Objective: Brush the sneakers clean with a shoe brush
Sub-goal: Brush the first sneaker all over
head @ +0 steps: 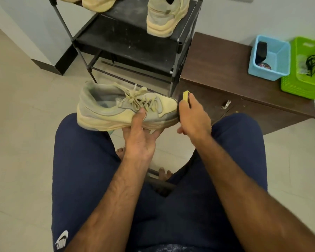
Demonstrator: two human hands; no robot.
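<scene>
Seated person, navy shorts (80,160), both forearms in view. Left hand (140,137) supports the sneaker (116,108) from beneath, palm under the sole and thumb (141,113) pressed against the side of the upper below the laces. The sneaker is held above the knees, sole down, toe to the right, heel to the left. Right hand (194,119) is closed around the brush (185,96), whose yellow back protrudes above the knuckles. The brush sits at the sneaker's toe; the bristles are hidden, so contact cannot be confirmed. Behind stands a black rack (135,42), with a second sneaker (164,17) on its upper shelf, heel towards the camera, and a third sneaker (96,3) partly cut off by the top edge. A brown cabinet (216,60) adjoins the rack on the right. On it are a blue basket (280,59) holding a dark object and a green basket (298,86) holding a dark cord, the two baskets touching.
</scene>
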